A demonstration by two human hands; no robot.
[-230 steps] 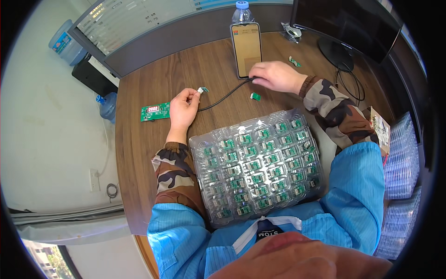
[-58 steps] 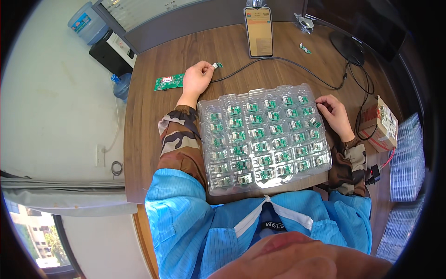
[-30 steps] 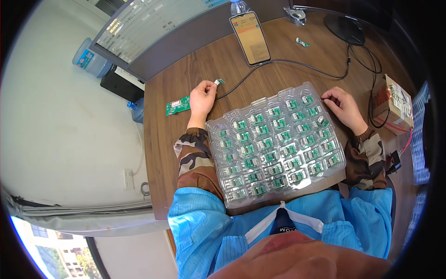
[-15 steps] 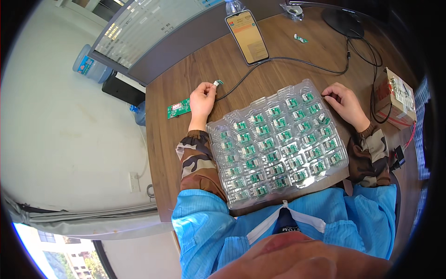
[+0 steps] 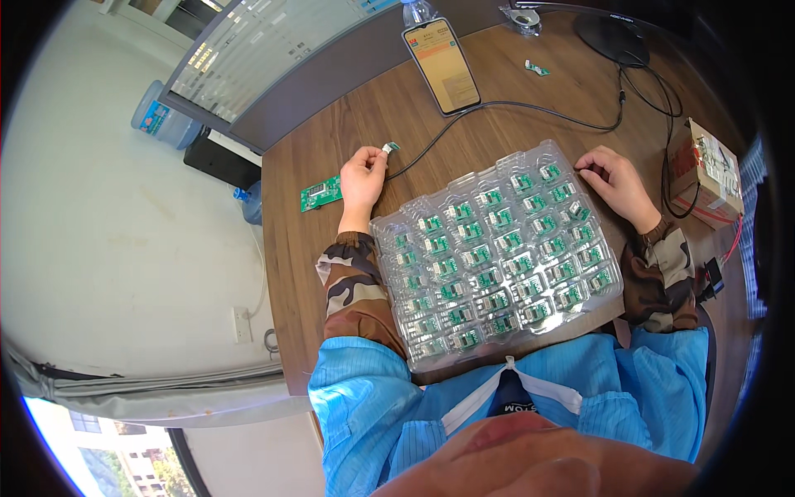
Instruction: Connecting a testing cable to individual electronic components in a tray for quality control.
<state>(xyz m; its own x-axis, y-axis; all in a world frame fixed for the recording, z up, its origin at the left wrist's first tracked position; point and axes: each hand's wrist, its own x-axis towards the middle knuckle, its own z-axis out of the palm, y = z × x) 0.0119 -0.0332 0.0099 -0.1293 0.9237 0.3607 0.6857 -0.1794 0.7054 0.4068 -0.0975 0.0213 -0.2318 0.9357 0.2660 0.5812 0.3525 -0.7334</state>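
My left hand (image 5: 363, 176) is closed in a pinch on a small circuit board (image 5: 391, 148) with a white part, held above the table. A black cable runs up to that hand; its end is hidden by the fingers. Left of the wrist lies a larger green circuit board (image 5: 320, 194) with a small display. A clear plastic tray (image 5: 396, 225) in front of me holds many small green boards in its pockets; one (image 5: 579, 212) near the right side sits askew. By the tray's upper right corner, my right hand (image 5: 617, 184) rests with its fingers curled, nothing visible in them.
A phone (image 5: 442, 68) leans upright at the back against a bottle (image 5: 418, 12). Another small board (image 5: 537, 69) lies near the monitor stand (image 5: 611, 40). On the right stands a cardboard box (image 5: 705, 176) with wires. A partition (image 5: 281, 91) borders the far left edge.
The display on the larger green board was brightly lit before and looks darker now. Both hands keep their places; the whole view has shifted very slightly.
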